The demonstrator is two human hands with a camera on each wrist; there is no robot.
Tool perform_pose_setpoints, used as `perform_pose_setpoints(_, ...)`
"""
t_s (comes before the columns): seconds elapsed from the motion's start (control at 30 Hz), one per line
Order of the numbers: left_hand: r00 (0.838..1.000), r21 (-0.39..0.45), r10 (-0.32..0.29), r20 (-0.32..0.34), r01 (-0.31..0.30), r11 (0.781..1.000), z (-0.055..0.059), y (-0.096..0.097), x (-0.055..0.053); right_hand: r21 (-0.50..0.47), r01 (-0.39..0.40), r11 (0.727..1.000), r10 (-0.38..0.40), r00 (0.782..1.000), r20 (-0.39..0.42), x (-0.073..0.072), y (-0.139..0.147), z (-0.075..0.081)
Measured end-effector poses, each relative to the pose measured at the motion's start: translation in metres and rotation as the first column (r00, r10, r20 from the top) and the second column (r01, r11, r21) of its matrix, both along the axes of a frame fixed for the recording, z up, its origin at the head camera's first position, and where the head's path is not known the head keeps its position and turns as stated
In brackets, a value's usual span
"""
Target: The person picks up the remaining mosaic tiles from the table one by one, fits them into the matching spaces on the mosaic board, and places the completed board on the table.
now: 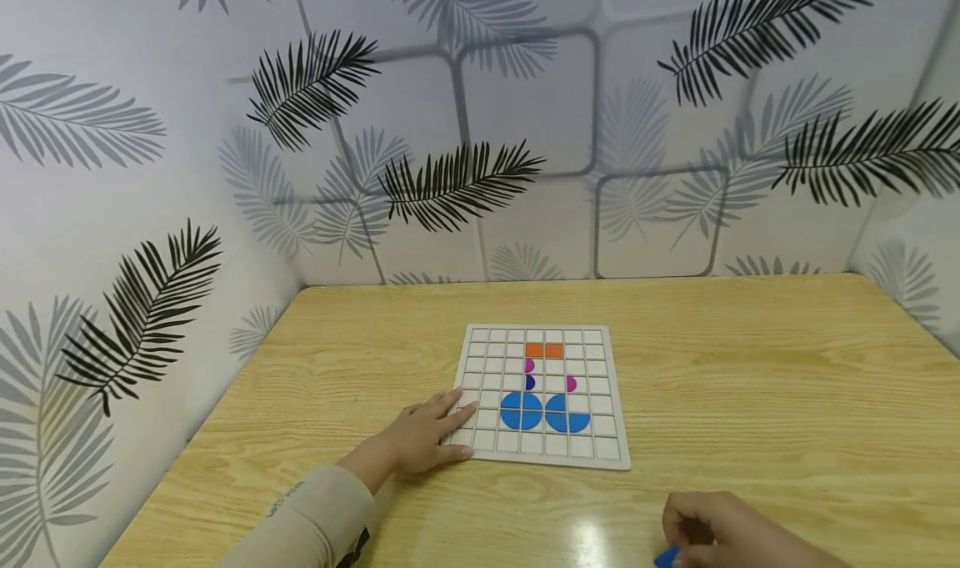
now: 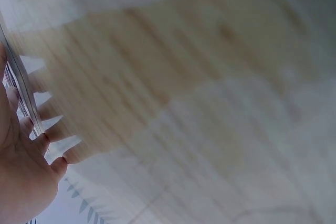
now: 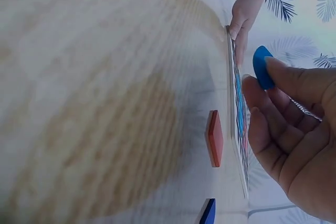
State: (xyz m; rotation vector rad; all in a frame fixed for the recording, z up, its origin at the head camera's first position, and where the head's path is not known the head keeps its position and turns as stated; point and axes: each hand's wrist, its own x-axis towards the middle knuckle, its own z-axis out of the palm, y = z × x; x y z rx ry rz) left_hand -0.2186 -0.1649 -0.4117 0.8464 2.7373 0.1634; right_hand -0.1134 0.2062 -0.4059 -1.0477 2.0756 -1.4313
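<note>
A white grid board (image 1: 495, 364) lies flat on the table. Its cells hold two orange squares (image 1: 544, 350), small magenta half-circles (image 1: 572, 384), a dark blue half-circle (image 1: 530, 382) and several blue quarter-circles (image 1: 521, 410). The lower right disc lacks its upper right quarter. My left hand (image 1: 427, 436) rests with spread fingers on the board's left edge; the left wrist view catches the hand (image 2: 26, 166) against the board's edge. At the front right, my right hand (image 1: 720, 535) pinches a blue quarter-circle tile (image 3: 262, 67) between thumb and fingers, apart from the board.
In the right wrist view, a red-orange tile (image 3: 215, 139) and a dark blue tile (image 3: 208, 212) lie on the table near the board. The wooden table (image 1: 750, 368) meets a wall (image 1: 540, 243) with leaf patterns at the back and left.
</note>
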Motion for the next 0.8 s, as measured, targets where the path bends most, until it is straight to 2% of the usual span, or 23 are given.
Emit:
perform_pose_setpoints(0.03, 1.000, -0.002, 0.003, -0.001, -0.003, 1.000, -0.001, 0.000, 0.000, 0.016, 0.018, 1.000, -0.019, 0.999, 0.028, -0.001, -0.001, 0.002)
perform_pose_setpoints(0.13, 1.000, -0.001, 0.008, -0.002, -0.008, 1.000, -0.001, 0.000, 0.000, 0.058, 0.065, 0.996, -0.068, 0.997, 0.046, -0.006, -0.003, 0.005)
perform_pose_setpoints(0.23, 1.000, -0.001, 0.009, -0.003, -0.009, 1.000, 0.000, 0.000, 0.001, 0.062, 0.113, 0.992, -0.117, 0.990, 0.074, -0.009, -0.006, 0.008)
perform_pose_setpoints(0.3, 1.000, -0.001, 0.008, -0.001, -0.008, 1.000, 0.002, 0.000, 0.002, 0.060, 0.152, 0.987, -0.156, 0.985, 0.071, -0.010, -0.008, 0.009)
perform_pose_setpoints(0.4, 1.000, -0.002, 0.006, 0.003, -0.006, 1.000, 0.003, 0.001, 0.003, 0.064, 0.207, 0.976, -0.209, 0.978, 0.024, -0.013, -0.010, 0.010)
perform_pose_setpoints(0.5, 1.000, -0.004, 0.006, 0.005, -0.006, 1.000, 0.004, 0.001, 0.003, 0.086, 0.238, 0.968, -0.239, 0.971, 0.001, -0.018, -0.012, 0.011)
perform_pose_setpoints(0.63, 1.000, -0.002, 0.006, 0.006, -0.006, 1.000, 0.004, 0.001, 0.003, 0.086, 0.261, 0.961, -0.264, 0.964, 0.022, -0.025, -0.014, 0.014)
perform_pose_setpoints(0.8, 1.000, -0.002, 0.008, 0.005, -0.008, 1.000, 0.004, 0.002, 0.003, 0.096, 0.322, 0.942, -0.328, 0.943, 0.051, -0.036, -0.019, 0.016)
